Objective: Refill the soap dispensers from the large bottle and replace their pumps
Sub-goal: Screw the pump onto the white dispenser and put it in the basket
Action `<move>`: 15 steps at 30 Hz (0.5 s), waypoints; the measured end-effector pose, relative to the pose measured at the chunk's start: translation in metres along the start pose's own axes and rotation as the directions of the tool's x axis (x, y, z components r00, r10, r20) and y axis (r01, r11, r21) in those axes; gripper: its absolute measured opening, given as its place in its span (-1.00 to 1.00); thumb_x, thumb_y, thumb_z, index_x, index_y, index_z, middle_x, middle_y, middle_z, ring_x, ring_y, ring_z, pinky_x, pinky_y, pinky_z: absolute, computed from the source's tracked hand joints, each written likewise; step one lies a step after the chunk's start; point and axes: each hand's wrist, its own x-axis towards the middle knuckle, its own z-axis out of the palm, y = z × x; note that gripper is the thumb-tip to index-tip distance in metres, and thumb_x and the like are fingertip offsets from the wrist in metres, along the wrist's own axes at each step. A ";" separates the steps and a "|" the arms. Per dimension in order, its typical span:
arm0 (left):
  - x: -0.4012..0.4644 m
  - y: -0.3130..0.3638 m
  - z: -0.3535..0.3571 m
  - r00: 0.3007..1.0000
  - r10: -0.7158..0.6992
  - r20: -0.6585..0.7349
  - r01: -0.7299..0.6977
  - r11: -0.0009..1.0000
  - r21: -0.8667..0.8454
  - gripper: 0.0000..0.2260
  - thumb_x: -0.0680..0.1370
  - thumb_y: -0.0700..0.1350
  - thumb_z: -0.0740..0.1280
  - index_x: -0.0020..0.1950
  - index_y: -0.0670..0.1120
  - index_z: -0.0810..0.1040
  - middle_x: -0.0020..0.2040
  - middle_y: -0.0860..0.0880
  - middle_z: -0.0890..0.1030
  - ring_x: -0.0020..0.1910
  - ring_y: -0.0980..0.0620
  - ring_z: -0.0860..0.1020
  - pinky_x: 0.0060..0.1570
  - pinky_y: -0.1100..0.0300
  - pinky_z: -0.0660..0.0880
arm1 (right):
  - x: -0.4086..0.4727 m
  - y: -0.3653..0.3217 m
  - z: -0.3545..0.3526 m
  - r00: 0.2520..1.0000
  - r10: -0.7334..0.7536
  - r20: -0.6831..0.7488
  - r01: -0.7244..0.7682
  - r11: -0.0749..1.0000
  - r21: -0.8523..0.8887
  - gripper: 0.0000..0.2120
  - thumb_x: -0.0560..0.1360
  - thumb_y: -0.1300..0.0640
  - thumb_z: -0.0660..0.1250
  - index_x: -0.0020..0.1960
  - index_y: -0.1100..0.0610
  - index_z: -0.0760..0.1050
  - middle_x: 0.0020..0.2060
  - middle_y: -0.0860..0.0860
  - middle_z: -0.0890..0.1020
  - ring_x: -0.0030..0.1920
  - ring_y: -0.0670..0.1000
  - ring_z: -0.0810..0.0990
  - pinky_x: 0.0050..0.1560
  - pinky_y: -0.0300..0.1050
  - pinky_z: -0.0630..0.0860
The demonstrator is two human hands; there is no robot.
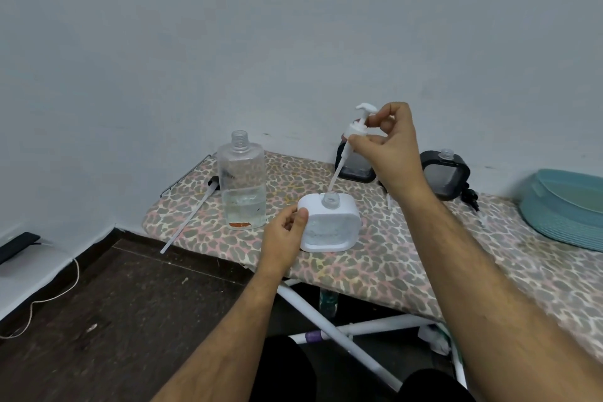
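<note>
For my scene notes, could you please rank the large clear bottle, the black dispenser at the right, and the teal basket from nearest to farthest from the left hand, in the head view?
From the left hand, which holds the white dispenser:
1. Large clear bottle, just to the hand's left, standing uncapped.
2. Black dispenser, across the board to the right, near the wall.
3. Teal basket, at the far right edge.

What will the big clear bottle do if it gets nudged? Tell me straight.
The large clear bottle stands tall on a soft padded board, so it probably tips easily. Its neck is open, so it would likely spill. The liquid sits low, under half, which should steady it somewhat.
</note>
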 end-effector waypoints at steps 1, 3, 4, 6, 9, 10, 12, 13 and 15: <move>0.000 -0.001 0.000 1.000 0.000 -0.001 0.000 1.000 -0.003 -0.64 0.54 0.24 0.22 0.14 0.05 0.60 -0.09 0.08 0.66 -0.16 0.29 0.60 -0.22 0.41 0.50 | -0.003 0.001 0.000 1.000 0.003 0.003 -0.003 1.000 0.004 -0.60 0.44 0.29 0.47 0.01 0.01 0.29 0.04 0.05 0.58 -0.29 0.01 0.65 -0.29 -0.24 0.51; 0.001 -0.002 0.001 1.000 -0.001 -0.004 0.001 1.000 -0.009 -0.64 0.56 0.22 0.24 0.14 0.00 0.62 -0.12 0.08 0.66 -0.18 0.29 0.60 -0.24 0.41 0.49 | -0.008 0.003 0.000 1.000 0.010 0.014 -0.010 1.000 0.010 -0.60 0.45 0.31 0.46 0.01 -0.01 0.28 0.03 0.02 0.58 -0.35 -0.08 0.62 -0.34 -0.27 0.50; 0.001 -0.003 0.001 1.000 0.000 -0.004 0.000 1.000 -0.011 -0.61 0.55 0.24 0.24 0.13 -0.01 0.62 -0.12 0.08 0.66 -0.19 0.28 0.60 -0.25 0.40 0.49 | -0.010 0.004 0.001 1.000 0.012 0.023 -0.012 1.000 0.009 -0.59 0.45 0.32 0.45 0.01 -0.01 0.28 0.02 0.02 0.58 -0.37 -0.12 0.59 -0.34 -0.28 0.51; 0.001 -0.003 0.001 1.000 -0.002 -0.008 0.002 1.000 -0.013 -0.57 0.53 0.28 0.24 0.14 -0.01 0.63 -0.12 0.07 0.67 -0.17 0.26 0.60 -0.23 0.38 0.51 | -0.014 0.009 0.001 0.999 0.017 0.042 -0.016 1.000 -0.015 -0.58 0.44 0.33 0.43 0.02 -0.04 0.27 0.01 0.05 0.57 -0.38 -0.14 0.56 -0.27 -0.24 0.56; 0.002 -0.001 0.001 1.000 0.003 -0.011 -0.003 1.000 -0.020 -0.52 0.48 0.35 0.22 0.13 0.02 0.64 -0.13 0.10 0.67 -0.17 0.24 0.61 -0.23 0.37 0.51 | -0.022 0.017 0.003 0.994 0.050 0.093 -0.044 0.997 -0.059 -0.55 0.42 0.33 0.42 0.02 -0.09 0.26 0.04 0.11 0.56 -0.29 -0.01 0.57 -0.11 -0.05 0.64; 0.002 -0.001 0.001 1.000 0.009 -0.012 -0.010 1.000 -0.021 -0.52 0.46 0.36 0.21 0.10 0.04 0.64 -0.16 0.12 0.67 -0.19 0.25 0.60 -0.24 0.38 0.49 | -0.025 0.020 0.004 0.992 0.054 0.110 -0.046 0.997 -0.068 -0.54 0.41 0.33 0.42 0.02 -0.10 0.26 0.04 0.10 0.55 -0.30 -0.04 0.57 -0.17 -0.10 0.63; 0.001 0.000 0.001 1.000 0.018 -0.016 -0.019 1.000 -0.020 -0.54 0.46 0.37 0.21 0.07 0.08 0.63 -0.18 0.17 0.66 -0.20 0.26 0.60 -0.26 0.40 0.48 | -0.031 0.026 0.006 0.989 0.060 0.136 -0.047 0.994 -0.101 -0.55 0.40 0.29 0.43 0.01 -0.11 0.26 0.01 0.04 0.56 -0.37 -0.17 0.55 -0.30 -0.30 0.50; 0.001 0.000 0.001 1.000 0.018 -0.019 -0.018 1.000 -0.019 -0.56 0.45 0.38 0.21 0.06 0.10 0.62 -0.17 0.19 0.66 -0.20 0.26 0.60 -0.26 0.40 0.48 | -0.034 0.029 0.008 0.987 0.067 0.143 -0.049 0.991 -0.125 -0.56 0.39 0.27 0.43 0.00 -0.12 0.26 0.01 0.04 0.57 -0.38 -0.20 0.55 -0.32 -0.34 0.46; 0.001 0.000 0.001 1.000 0.015 -0.024 -0.015 1.000 -0.022 -0.59 0.45 0.38 0.21 0.05 0.15 0.62 -0.15 0.18 0.67 -0.18 0.24 0.61 -0.24 0.37 0.51 | -0.039 0.036 0.010 0.986 0.076 0.147 -0.051 0.984 -0.170 -0.56 0.38 0.25 0.42 0.00 -0.15 0.26 0.01 0.02 0.59 -0.33 -0.19 0.60 -0.29 -0.32 0.46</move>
